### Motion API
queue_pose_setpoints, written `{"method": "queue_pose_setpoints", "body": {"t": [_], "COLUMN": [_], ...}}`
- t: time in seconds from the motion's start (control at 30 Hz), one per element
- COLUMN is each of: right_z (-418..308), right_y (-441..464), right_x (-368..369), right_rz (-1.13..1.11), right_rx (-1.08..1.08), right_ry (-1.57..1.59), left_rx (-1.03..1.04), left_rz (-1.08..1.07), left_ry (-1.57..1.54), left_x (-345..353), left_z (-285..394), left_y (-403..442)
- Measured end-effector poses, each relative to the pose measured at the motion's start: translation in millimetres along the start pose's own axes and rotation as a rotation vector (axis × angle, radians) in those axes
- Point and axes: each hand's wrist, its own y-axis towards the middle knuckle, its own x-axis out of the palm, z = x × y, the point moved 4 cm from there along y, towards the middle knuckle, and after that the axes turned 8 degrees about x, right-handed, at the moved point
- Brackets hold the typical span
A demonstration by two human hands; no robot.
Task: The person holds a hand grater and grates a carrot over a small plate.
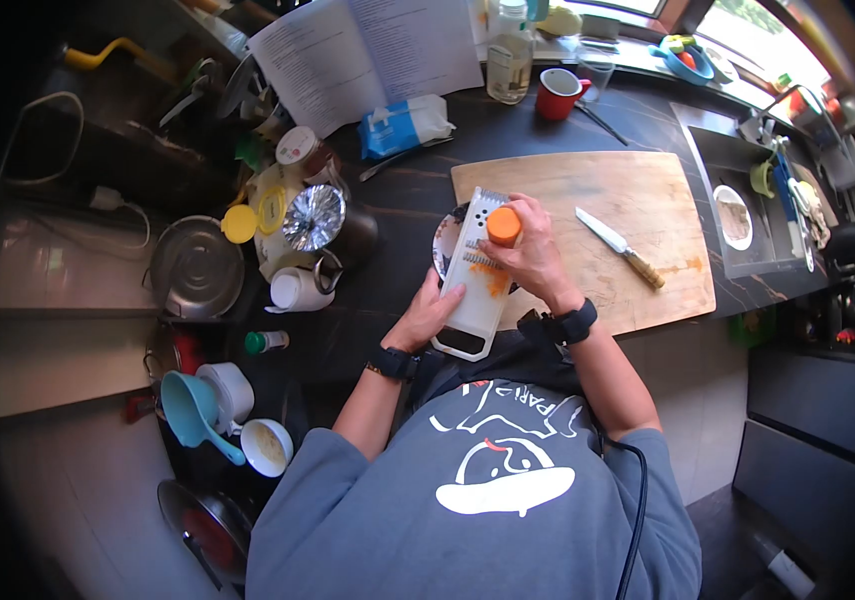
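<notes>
Grey cloth of a T-shirt (378, 520) fills the near view. Above it, the right hand (533, 245) has its fingers clamped round a piece of carrot (504, 227), which sits against the upper half of a grater (468, 310). The carrot is bright orange, stubby and round, with a smooth flat cut end facing up. The left hand (430, 318) grips the grater's left edge; the grater is white, with toothed rows, orange smears below them and an oblong hole at its near end. Partly beneath it is a bowl (442, 248) with a patterned rim.

Letters on the shirt seem to read "PARI"; print on the open book (348, 60) and the blue-and-white packet (408, 127) is too small to read.

Right of the grater, the cutting board (538, 180) reaches close to the counter's front edge, pale wood stretching either side of a knife (620, 245). Leftward, dark counter (403, 215) separates the bowl from a foil-topped pot (353, 235).
</notes>
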Motion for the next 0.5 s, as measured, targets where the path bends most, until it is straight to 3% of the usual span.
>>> {"method": "queue_pose_setpoints", "body": {"t": [0.27, 0.5], "right_z": [-37, -44], "right_y": [-24, -41], "right_x": [71, 88], "right_rz": [-0.235, -0.280], "right_rx": [-0.077, -0.068], "right_ry": [0.079, 0.081], "left_rx": [0.047, 0.030], "left_rz": [0.227, 0.266], "left_ry": [0.072, 0.209], "left_x": [-49, -63], "left_z": [-21, -39], "left_y": [-76, -100]}}
